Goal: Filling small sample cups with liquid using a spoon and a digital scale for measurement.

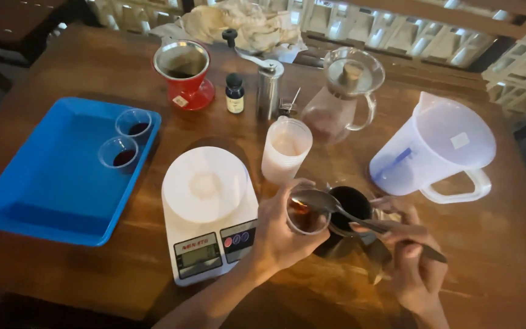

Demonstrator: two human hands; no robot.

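My left hand grips a small clear plastic cup with dark liquid in it, just right of the white kitchen scale. My right hand holds a metal spoon whose bowl hovers over the cup's rim. Behind the cup stands a dark container of black liquid, partly hidden by the spoon and my fingers.
A blue tray at left carries two small cups of dark liquid. Across the wooden table stand a red dripper, a small dark bottle, a metal grinder, a glass carafe, a frosted cup and a large plastic jug.
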